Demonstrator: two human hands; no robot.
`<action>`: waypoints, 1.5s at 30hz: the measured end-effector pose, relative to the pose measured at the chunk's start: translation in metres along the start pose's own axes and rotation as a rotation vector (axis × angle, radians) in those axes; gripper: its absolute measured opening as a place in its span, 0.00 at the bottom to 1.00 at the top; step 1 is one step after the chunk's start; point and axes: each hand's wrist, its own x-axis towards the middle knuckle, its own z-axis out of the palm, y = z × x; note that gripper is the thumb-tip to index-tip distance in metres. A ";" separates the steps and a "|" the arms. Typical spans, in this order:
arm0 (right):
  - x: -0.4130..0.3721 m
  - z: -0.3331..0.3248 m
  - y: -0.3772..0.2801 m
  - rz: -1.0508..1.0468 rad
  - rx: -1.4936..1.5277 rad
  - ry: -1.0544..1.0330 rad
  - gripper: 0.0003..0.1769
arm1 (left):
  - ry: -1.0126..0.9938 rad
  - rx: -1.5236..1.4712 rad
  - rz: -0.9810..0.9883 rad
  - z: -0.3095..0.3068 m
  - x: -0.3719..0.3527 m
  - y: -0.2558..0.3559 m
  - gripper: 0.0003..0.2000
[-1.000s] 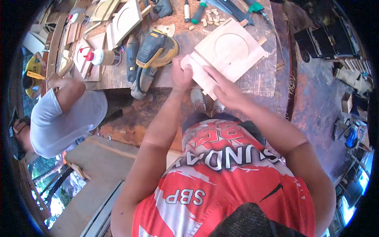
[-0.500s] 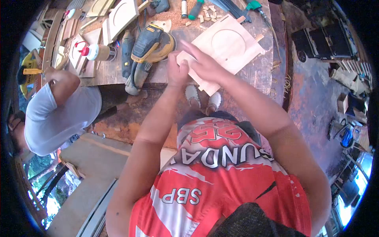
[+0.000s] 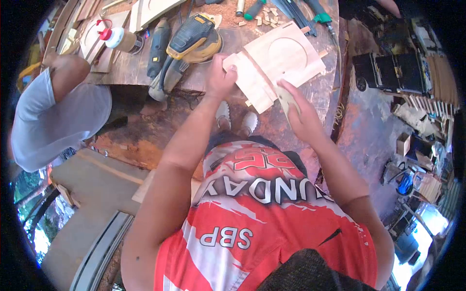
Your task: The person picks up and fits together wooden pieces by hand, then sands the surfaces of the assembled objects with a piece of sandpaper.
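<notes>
My left hand (image 3: 222,80) is closed on the left edge of a small pale wooden board (image 3: 253,86), its thumb on the top face. The board juts past the front edge of the bench. Right behind it lies a larger wooden panel (image 3: 298,65) with a round recess and small wooden tabs at its edges. My right hand (image 3: 305,116) pinches a thin, flat tan piece (image 3: 287,101) that looks like folded sandpaper, close to the right end of the small board.
A yellow-black sander (image 3: 194,39), a grey power tool (image 3: 159,48) and a red-capped glue bottle (image 3: 121,40) stand left on the bench (image 3: 228,41). Small wood offcuts (image 3: 267,18) and a green-handled tool (image 3: 255,9) lie behind. A person in a white shirt (image 3: 58,121) is at the left.
My right hand has moved off the small board, to the right and toward me, so the tan piece now shows. My view has shifted slightly. The other person's arm has moved.
</notes>
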 end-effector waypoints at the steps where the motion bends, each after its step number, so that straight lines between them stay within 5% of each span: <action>1: 0.015 0.006 0.000 -0.076 -0.081 0.053 0.33 | 0.013 0.002 -0.001 0.000 0.000 -0.001 0.16; 5: 0.051 0.025 0.019 -0.167 -0.213 0.038 0.26 | -0.002 0.086 -0.004 -0.002 0.000 -0.002 0.16; 7: 0.056 0.029 0.026 -0.332 -0.605 0.100 0.23 | -0.005 0.121 0.005 -0.003 -0.001 0.000 0.16; 10: 0.055 0.026 0.023 -0.262 -0.797 0.147 0.22 | 0.009 0.075 -0.011 -0.004 -0.001 -0.001 0.16; 17: 0.055 0.036 0.015 -0.019 -0.784 0.109 0.19 | -0.028 0.051 -0.001 -0.006 0.001 -0.003 0.16; 21: 0.066 0.044 0.019 -0.030 -0.887 0.129 0.15 | -0.032 0.089 0.113 -0.007 0.003 -0.007 0.18; 28: 0.152 0.060 0.002 -0.170 -0.947 0.108 0.14 | -0.064 0.050 0.040 -0.005 0.001 -0.009 0.18; 30: 0.138 0.059 0.000 -0.170 -0.944 0.117 0.14 | -0.117 0.073 -0.118 -0.011 0.001 0.004 0.18; 34: 0.063 0.042 0.012 0.061 -1.032 -0.024 0.15 | -0.110 0.080 -0.092 -0.005 -0.001 -0.009 0.17; 39: 0.109 0.053 0.013 -0.152 -0.967 0.089 0.13 | -0.087 -0.016 -0.026 -0.006 0.002 -0.006 0.18; 42: 0.144 0.059 -0.002 -0.153 -1.039 0.066 0.13 | -0.107 -0.028 0.001 -0.010 0.002 -0.001 0.16; 45: 0.097 0.050 -0.006 0.004 -1.089 -0.020 0.14 | -0.100 0.007 -0.015 -0.009 0.002 0.003 0.17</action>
